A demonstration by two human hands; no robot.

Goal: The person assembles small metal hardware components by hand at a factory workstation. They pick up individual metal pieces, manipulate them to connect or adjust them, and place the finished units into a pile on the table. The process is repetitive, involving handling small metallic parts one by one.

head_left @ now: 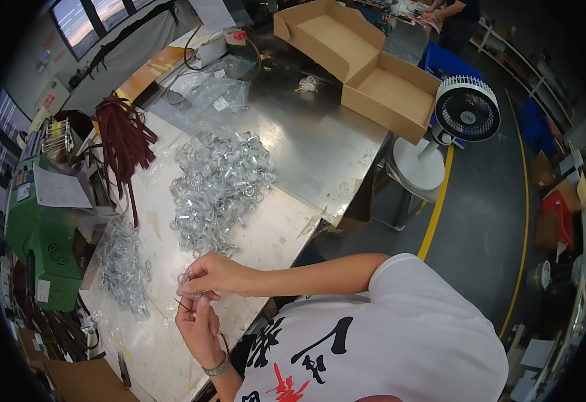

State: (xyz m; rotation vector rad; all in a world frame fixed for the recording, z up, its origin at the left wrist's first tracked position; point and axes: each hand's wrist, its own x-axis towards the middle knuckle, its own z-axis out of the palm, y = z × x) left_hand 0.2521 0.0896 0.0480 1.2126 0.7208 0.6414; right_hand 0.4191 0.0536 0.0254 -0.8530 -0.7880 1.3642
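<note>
Over the pale work table (266, 231), just below the large heap of shiny metal fittings (222, 184), I observe two bare hands close together at a small piece of work.

Right hand (214, 275): fingers narrowed in a pinch, with a small shiny ring piece (183, 278) at the fingertips. The piece stands out past the left side of the fingers; the way its opening faces is too small for me to tell.

Left hand (198, 327): directly below the right, fingers pointing upward, thumb and fingertips drawn together on a thin dark strip (182, 303). The strip's long axis slants from upper left to lower right, its visible end pointing up and left. Whether strip and ring piece touch, I cannot confirm; the fingers cover the junction.

A metal-banded watch (217, 368) is on the left wrist. I note a smaller heap of fittings (124, 264) left of the hands, and a bundle of dark red strips (122, 137) farther up, its loose ends hanging down and right. A green machine (53, 251) stands at the far left.
</note>
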